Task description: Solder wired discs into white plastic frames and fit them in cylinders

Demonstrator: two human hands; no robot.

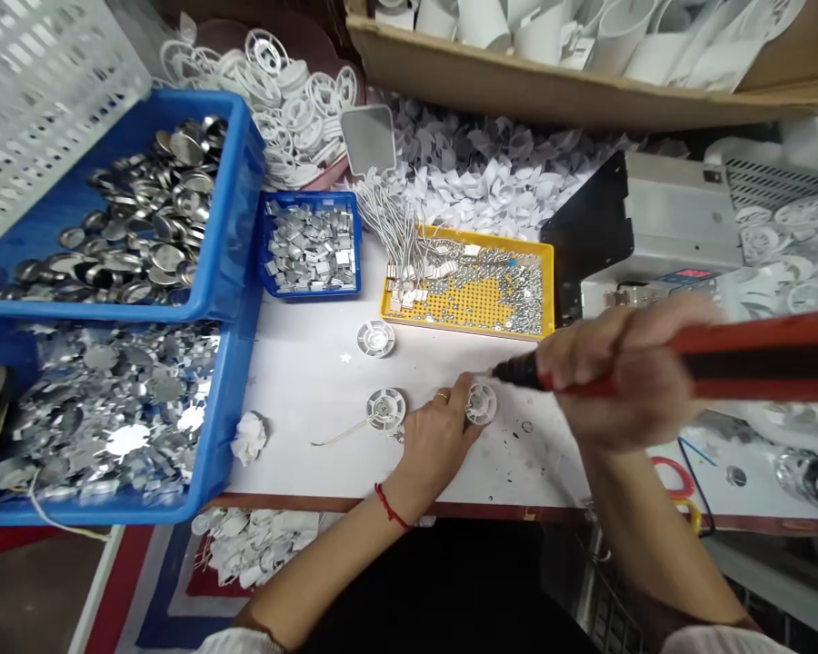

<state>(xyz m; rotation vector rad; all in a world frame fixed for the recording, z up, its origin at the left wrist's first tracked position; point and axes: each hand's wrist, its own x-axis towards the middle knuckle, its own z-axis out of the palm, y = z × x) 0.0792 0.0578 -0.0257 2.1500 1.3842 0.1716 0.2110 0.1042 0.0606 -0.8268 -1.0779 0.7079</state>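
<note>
The raised right hand (620, 372) clasps a red power screwdriver (770, 359); the left hand (433, 445), low over the white tabletop (300, 363), pinches a white spoked disc (481, 405) there. The yellow tray (548, 282) holds screws (528, 304), the upper blue bin (226, 227) metal caps (174, 213).

Red bracelet (391, 510), gold ring (443, 395), pale sleeves (723, 640)

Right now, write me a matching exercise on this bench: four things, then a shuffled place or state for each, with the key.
1. Red-and-black tool
2. Left hand
3. Yellow tray
4. Crumpled white wad

A. Containing small metal pieces
B. Beside a blue bin
C. In the grip of the right hand
D. At the edge of a white round part

Pairs: 1-C, 2-D, 3-A, 4-B
</note>
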